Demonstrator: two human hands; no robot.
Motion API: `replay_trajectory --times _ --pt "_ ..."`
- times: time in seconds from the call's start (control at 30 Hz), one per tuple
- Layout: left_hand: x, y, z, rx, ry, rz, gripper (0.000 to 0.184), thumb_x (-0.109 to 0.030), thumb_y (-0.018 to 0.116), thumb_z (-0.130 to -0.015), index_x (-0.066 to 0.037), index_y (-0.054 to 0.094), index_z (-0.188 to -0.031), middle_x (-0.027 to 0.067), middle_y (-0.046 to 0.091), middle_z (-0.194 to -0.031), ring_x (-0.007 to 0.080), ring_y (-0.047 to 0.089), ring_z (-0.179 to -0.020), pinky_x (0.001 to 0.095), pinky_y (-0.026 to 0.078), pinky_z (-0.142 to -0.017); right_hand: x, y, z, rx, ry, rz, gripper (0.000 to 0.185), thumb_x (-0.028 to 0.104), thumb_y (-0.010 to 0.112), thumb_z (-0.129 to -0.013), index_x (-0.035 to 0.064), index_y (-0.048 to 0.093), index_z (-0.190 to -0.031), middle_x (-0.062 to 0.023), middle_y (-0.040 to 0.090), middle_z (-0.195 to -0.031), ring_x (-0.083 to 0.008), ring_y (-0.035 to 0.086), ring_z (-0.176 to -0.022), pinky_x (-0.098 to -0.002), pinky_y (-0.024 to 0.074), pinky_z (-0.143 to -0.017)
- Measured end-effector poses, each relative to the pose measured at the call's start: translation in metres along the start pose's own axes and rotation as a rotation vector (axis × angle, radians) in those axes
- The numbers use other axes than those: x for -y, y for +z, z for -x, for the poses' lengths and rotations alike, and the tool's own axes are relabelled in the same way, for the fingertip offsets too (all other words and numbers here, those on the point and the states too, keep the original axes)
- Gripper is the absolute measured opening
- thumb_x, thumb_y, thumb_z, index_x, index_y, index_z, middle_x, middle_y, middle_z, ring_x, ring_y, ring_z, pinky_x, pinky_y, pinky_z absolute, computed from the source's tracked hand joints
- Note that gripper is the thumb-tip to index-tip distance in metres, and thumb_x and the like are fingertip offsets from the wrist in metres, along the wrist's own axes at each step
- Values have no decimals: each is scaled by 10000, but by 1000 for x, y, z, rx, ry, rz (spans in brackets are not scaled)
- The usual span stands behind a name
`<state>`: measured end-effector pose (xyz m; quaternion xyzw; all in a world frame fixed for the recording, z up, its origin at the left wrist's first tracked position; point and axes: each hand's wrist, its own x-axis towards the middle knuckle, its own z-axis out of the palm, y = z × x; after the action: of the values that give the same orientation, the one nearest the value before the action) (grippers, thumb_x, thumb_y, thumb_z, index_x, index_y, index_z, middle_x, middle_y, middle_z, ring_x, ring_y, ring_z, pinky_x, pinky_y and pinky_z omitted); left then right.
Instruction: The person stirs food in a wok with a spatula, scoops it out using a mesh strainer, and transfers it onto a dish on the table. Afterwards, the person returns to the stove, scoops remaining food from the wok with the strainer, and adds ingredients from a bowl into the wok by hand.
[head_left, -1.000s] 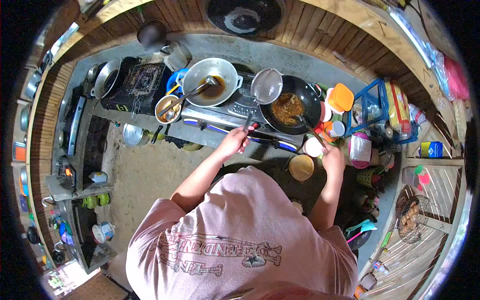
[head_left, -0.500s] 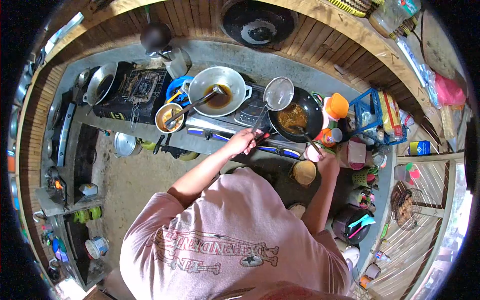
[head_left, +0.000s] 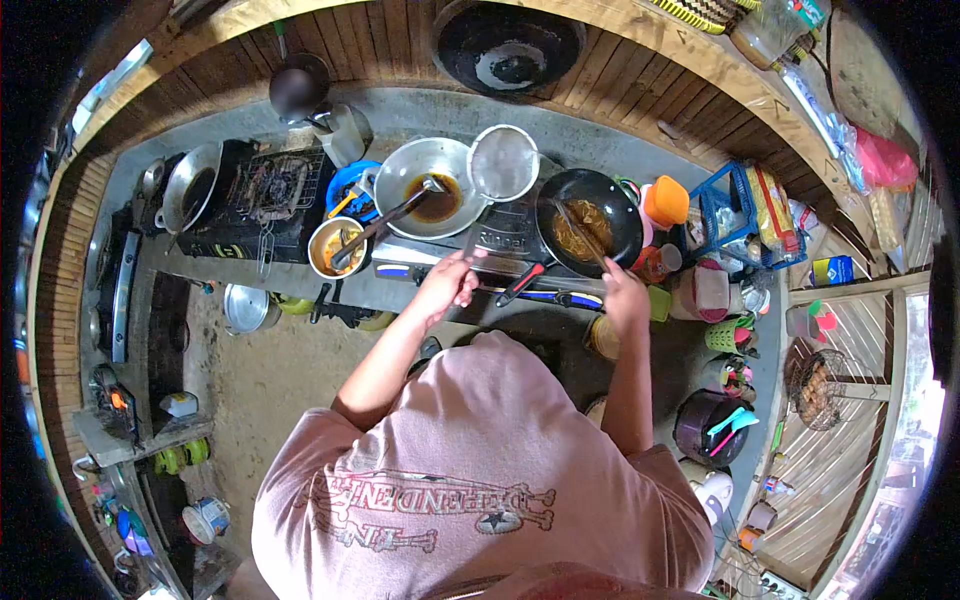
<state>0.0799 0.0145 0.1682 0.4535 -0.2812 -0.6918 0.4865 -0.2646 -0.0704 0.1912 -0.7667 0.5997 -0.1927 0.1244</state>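
Note:
My left hand (head_left: pixel 447 285) is closed around the handle of a round mesh strainer (head_left: pixel 503 162), which hangs between the two pans and overlaps the right edge of a silver wok (head_left: pixel 400 165). In my right hand (head_left: pixel 627 295) is the handle of a brown spatula (head_left: pixel 584 232). The spatula's blade lies among brownish, saucy food (head_left: pixel 568 243) in a black frying pan (head_left: pixel 622 212) on the stove. The pan's red-and-black handle (head_left: pixel 522 284) points toward me, untouched. Dark liquid (head_left: pixel 437 207) sits in the wok, where a long-handled ladle (head_left: pixel 393 218) rests.
A small pot (head_left: pixel 318 240) with orange contents stands left of the wok, beside a blue basin (head_left: pixel 345 180). Farther left is a black stove (head_left: pixel 225 235) with a wire rack. Right of the frying pan are an orange container (head_left: pixel 667 200) and a blue basket (head_left: pixel 722 205).
The strainer has moved left, from over the frying pan's edge to the wok's edge, with my left hand. My right hand has moved up and left, bringing the spatula farther across the pan.

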Motion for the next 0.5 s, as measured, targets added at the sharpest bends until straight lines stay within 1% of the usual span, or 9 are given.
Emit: replay_trajectory --times 0.03,0.1,0.17,0.23,0.3,0.33,0.37,0.43,0.5 --pt "-4 -8 7 0 2 -6 354 -207 387 -1040 -39 499 -1331 -17 469 -634 65 392 -437 230 382 -426 34 -2 0 1 -13 -32 347 183 551 -940 135 633 -1274 -202 686 -1027 -390 659 -886 -488 519 -809" --pt "-10 -28 22 -106 49 17 368 -190 375 -1036 -37 482 -1354 -19 469 -634 63 389 -434 230 383 -427 47 43 -8 -99 -206 -103 362 151 536 -955 99 586 -1309 -220 651 -1042 -406 635 -950 -457 513 -833" --pt "-14 -50 35 -158 65 41 381 -184 372 -1033 -31 464 -1370 -19 469 -631 64 381 -425 232 383 -428 90 57 -17 23 -166 -91 359 119 519 -957 80 573 -1309 -224 628 -1070 -401 629 -960 -471 516 -822" --pt "-14 -69 46 -220 80 51 380 -183 376 -1031 -28 468 -1366 -15 467 -631 68 378 -423 241 379 -429 102 101 -32 73 -210 -69 393 120 490 -945 64 539 -1331 -210 628 -1022 -401 664 -911 -496 546 -775" --pt "-14 -84 56 -266 73 91 363 -187 387 -1028 -35 500 -1337 -12 466 -634 74 375 -422 254 375 -431 113 139 -45 97 -240 -71 422 77 478 -912 51 529 -1329 -224 624 -1036 -415 663 -912 -500 547 -766" --pt "-14 -89 61 -278 78 85 363 -194 393 -1028 -40 503 -1337 -13 463 -635 72 375 -424 253 377 -432 125 146 -50 135 -189 -37 458 49 482 -879 52 527 -1335 -228 617 -1064 -422 664 -916 -500 548 -775" --pt "-14 -93 65 -287 81 79 363 -200 398 -1028 -45 506 -1337 -14 460 -637 71 374 -426 252 379 -434 130 156 -55 171 -172 -55 450 63 450 -912 55 497 -1360 -210 602 -1099 -417 654 -907 -506 536 -768" --pt "-10 -103 70 -292 98 6 365 -236 412 -1037 -61 512 -1341 -30 441 -625 70 350 -420 254 366 -439 140 172 -57 185 -132 -30 474 55 445 -904 71 480 -1376 -213 600 -1112 -425 654 -938 -514 538 -775" --pt "-13 -100 78 -319 68 26 382 -241 407 -1038 -50 502 -1355 -33 434 -616 60 341 -418 251 368 -446 143 181 -54 192 -116 -34 524 51 504 -858 54 476 -1381 -235 600 -1135 -421 663 -956 -511 549 -796"
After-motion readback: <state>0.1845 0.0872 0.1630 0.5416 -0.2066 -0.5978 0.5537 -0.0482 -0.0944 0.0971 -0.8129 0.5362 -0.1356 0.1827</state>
